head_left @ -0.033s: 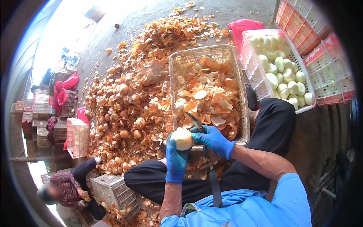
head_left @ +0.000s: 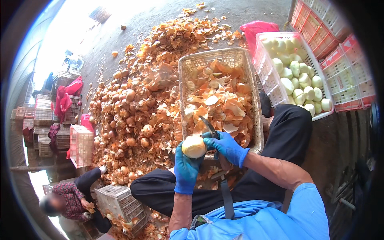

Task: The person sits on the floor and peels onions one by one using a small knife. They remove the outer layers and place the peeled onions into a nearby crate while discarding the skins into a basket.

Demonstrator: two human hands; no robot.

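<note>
My left hand (head_left: pixel 185 170), in a blue glove, is wrapped round a pale, mostly peeled onion (head_left: pixel 194 147) over the near edge of a crate. My right hand (head_left: pixel 229 147), gloved in blue too, grips a knife (head_left: pixel 208 125) with a dark curved blade that points up and away. Its fingers sit close against the onion's right side. Just beyond both hands stands a plastic crate (head_left: pixel 185 76) filled with loose onion skins (head_left: pixel 224 108).
Unpeeled onions (head_left: pixel 130 95) and skins spread over the floor to the left. A white crate of peeled onions (head_left: pixel 306 84) stands at right, beside stacked red and white crates (head_left: pixel 314 28). Another person (head_left: pixel 72 198) sits at lower left near an upturned crate (head_left: pixel 120 200).
The onion has shifted slightly to the right and turned in my left hand. The knife has moved a little, its blade tip now slightly further right and higher.
</note>
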